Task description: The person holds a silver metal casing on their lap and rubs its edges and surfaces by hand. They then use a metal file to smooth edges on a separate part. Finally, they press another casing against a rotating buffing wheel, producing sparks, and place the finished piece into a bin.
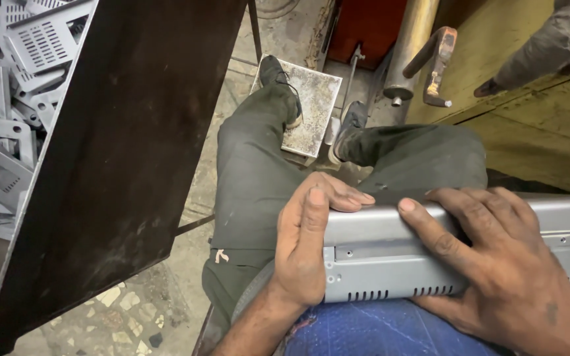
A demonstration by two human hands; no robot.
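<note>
Both hands are gripping a grey metal casing (390, 257) on the lap.

The left hand (308, 247) is wrapping round the casing's left end, fingers (344, 196) curling over the top edge and thumb lying flat along the near face, so it's properly closed on it. The right hand (496, 264) is pressing down further along, fingers (423, 221) spread and bent over the same top edge, palm covering the slotted vents on the front. Casing is sitting right under both sets of fingers, resting on dark trousers (258, 178). Way off beyond the left fingers, a dark steel sheet (120, 151) is leaning beside a heap of grey stamped parts (1, 105). Past the fingertips, shoes are sitting on a worn foot plate (311, 99).
</note>
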